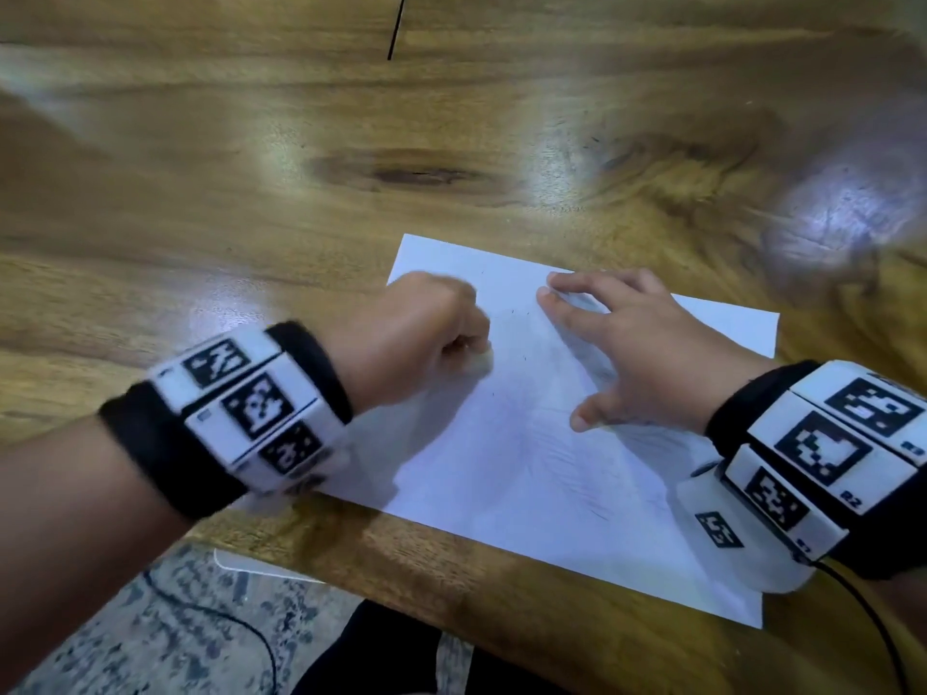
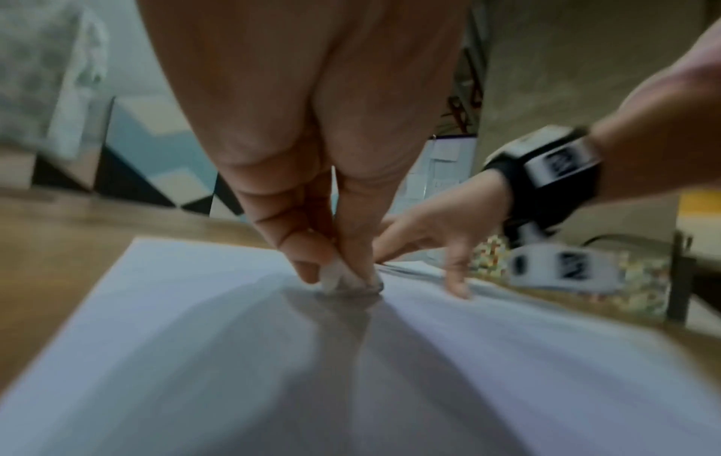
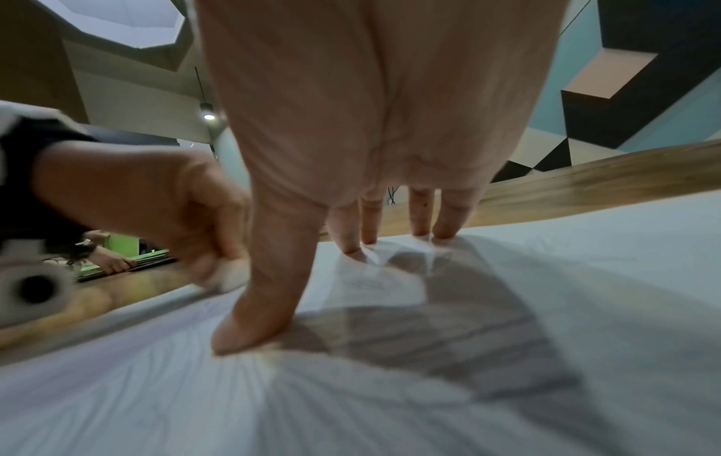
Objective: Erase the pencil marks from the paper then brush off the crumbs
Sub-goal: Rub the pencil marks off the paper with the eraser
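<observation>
A white sheet of paper (image 1: 526, 469) with faint pencil strokes lies on the wooden table (image 1: 351, 143) near its front edge. My left hand (image 1: 426, 338) is curled in a fist on the paper's upper left part, pinching a small white eraser (image 2: 339, 277) whose tip touches the paper (image 2: 195, 354). My right hand (image 1: 637, 343) lies spread on the paper's right half, fingertips (image 3: 363, 240) and thumb pressing the paper (image 3: 546, 385) flat. Tiny dark crumbs (image 1: 516, 313) speckle the sheet between the hands. The left hand (image 3: 163, 203) is motion-blurred.
The table's front edge (image 1: 451, 554) runs just below the paper, with speckled floor (image 1: 150, 634) beneath it. A cable (image 1: 873, 619) trails from my right wrist band. Bare wood spreads behind and left of the sheet.
</observation>
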`<act>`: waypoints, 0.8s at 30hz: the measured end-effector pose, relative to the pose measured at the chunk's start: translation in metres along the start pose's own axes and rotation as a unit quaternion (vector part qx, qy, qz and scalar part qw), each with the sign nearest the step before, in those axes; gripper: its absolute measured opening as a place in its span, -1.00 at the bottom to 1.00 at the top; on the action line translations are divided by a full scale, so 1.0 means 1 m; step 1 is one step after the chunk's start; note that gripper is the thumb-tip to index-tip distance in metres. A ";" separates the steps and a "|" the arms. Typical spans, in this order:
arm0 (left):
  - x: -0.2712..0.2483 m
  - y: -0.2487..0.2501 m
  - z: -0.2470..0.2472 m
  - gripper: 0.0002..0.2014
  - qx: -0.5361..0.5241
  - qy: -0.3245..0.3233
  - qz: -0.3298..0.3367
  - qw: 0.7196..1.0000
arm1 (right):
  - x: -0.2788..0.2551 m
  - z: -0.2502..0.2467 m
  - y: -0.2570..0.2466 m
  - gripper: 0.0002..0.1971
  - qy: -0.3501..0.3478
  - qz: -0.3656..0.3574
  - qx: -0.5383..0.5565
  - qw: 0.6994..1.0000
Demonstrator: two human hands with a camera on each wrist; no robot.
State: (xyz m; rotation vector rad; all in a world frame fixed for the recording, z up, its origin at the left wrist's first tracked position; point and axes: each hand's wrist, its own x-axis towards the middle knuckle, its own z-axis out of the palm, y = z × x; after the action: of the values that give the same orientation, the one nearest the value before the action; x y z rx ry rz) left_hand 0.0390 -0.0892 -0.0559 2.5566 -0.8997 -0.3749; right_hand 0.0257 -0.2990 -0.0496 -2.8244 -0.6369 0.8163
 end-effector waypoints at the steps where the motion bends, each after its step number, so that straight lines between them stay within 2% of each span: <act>1: -0.015 0.004 0.005 -0.81 -0.008 -0.019 0.011 1.000 | 0.000 0.000 0.000 0.10 0.000 0.000 0.002 1.000; 4: -0.047 0.012 0.013 -0.81 -0.050 -0.093 0.000 0.994 | -0.001 0.000 0.000 0.10 0.000 0.000 0.007 1.000; 5: -0.044 0.010 0.012 -0.79 -0.056 -0.086 0.000 0.995 | -0.001 0.000 0.000 0.10 0.002 -0.001 0.007 1.000; 8: -0.010 0.000 -0.001 -0.77 -0.036 -0.004 -0.010 0.999 | -0.001 0.001 0.000 0.11 0.007 -0.003 0.003 1.000; 11: -0.002 -0.002 -0.001 -0.88 -0.016 0.014 -0.023 1.000 | -0.001 0.001 0.001 0.10 0.010 -0.006 0.007 1.000; 16: -0.049 0.007 0.010 -0.82 -0.036 -0.106 -0.017 0.994 | -0.001 0.001 0.001 0.11 0.007 -0.007 0.004 1.000; 17: -0.045 0.006 0.009 -0.85 -0.039 -0.099 -0.017 0.994 | -0.001 0.001 0.001 0.11 0.007 -0.007 0.003 1.000; 20: -0.010 0.002 -0.001 -0.94 -0.022 -0.014 -0.018 1.000 | 0.000 0.002 0.001 0.11 0.008 -0.005 0.001 1.000; 21: 0.000 0.000 -0.003 -0.91 -0.011 0.005 -0.030 0.999 | 0.000 0.002 0.001 0.11 0.007 -0.004 0.001 1.000; 24: -0.006 -0.001 0.002 -0.84 -0.013 0.013 -0.025 1.000 | -0.001 0.001 0.001 0.10 0.008 -0.003 0.007 1.000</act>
State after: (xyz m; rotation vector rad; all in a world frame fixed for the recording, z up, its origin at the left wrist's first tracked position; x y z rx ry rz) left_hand 0.0343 -0.0850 -0.0572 2.5584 -0.8167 -0.3657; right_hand 0.0249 -0.2999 -0.0501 -2.8122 -0.6347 0.7944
